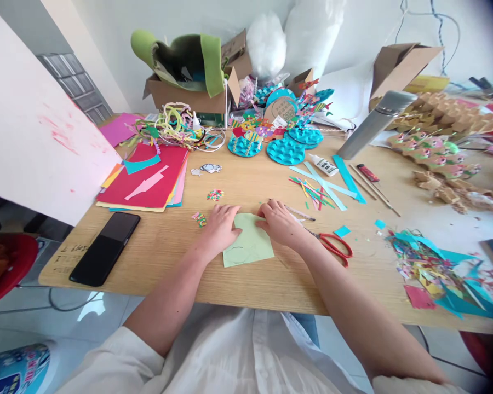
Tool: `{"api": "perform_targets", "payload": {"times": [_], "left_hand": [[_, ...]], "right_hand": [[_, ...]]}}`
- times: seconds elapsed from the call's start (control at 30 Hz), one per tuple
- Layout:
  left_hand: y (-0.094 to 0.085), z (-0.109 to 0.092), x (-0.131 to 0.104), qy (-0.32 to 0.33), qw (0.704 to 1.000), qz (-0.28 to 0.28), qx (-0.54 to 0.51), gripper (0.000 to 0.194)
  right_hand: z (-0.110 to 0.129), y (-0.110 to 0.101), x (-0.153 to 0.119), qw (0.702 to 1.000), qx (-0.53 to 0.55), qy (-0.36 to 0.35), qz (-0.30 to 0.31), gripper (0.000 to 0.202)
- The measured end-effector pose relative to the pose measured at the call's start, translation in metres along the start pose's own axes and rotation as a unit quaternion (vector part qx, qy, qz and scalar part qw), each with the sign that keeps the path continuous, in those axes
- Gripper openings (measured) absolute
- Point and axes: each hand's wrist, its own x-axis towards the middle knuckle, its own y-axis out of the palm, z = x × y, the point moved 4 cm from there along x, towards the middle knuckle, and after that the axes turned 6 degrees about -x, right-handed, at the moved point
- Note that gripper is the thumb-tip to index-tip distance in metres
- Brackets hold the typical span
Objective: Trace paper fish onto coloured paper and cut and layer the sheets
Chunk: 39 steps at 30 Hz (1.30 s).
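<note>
A light green sheet of paper (251, 239) lies on the wooden table in front of me, with a curved, fish-like outline drawn near its lower left. My left hand (218, 230) grips its left edge, thumb on the paper and fingers curled at the far side. At the upper right edge, my right hand (282, 223) holds the same sheet between thumb and bent fingers. Right of that hand are red-handled scissors (336, 246), their blades partly hidden by my wrist. A pencil (301, 213) lies just beyond. Small piles of coloured paper bits (216, 195) sit near my left fingers.
A black phone (104, 249) and stacked coloured paper (142, 178) are on the left. Glue (324, 165), paper strips (312, 191) and a grey flask (376, 125) stand or lie to the right. Paper scraps (439, 268) cover the right front. Blue egg-tray crafts (285, 150) are behind.
</note>
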Motion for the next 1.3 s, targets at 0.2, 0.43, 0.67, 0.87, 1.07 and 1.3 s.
{"api": "perform_targets", "payload": {"times": [0.2, 0.43, 0.67, 0.87, 1.07, 1.3], "left_hand": [[-0.004, 0.005, 0.002, -0.034, 0.993, -0.008, -0.116, 0.064], [0.001, 0.004, -0.005, -0.159, 0.882, 0.133, -0.424, 0.026], [-0.009, 0.0, -0.004, -0.175, 0.85, 0.085, -0.489, 0.028], [-0.015, -0.002, -0.003, -0.19, 0.811, 0.031, -0.553, 0.04], [-0.011, -0.007, -0.004, -0.205, 0.783, 0.013, -0.587, 0.04], [-0.014, -0.01, -0.005, -0.19, 0.759, -0.033, -0.622, 0.043]], "right_hand": [[0.005, -0.009, -0.009, 0.997, 0.083, 0.0, 0.0, 0.008], [0.011, -0.032, -0.028, 0.962, 0.266, -0.027, -0.056, 0.018], [-0.065, -0.034, -0.092, 0.976, 0.061, 0.163, -0.129, 0.019], [-0.091, -0.002, -0.14, 0.971, -0.194, 0.136, -0.04, 0.032], [-0.084, 0.007, -0.144, 0.955, -0.25, 0.149, -0.056, 0.026], [-0.09, 0.01, -0.158, 0.975, -0.029, 0.189, -0.117, 0.023]]}}
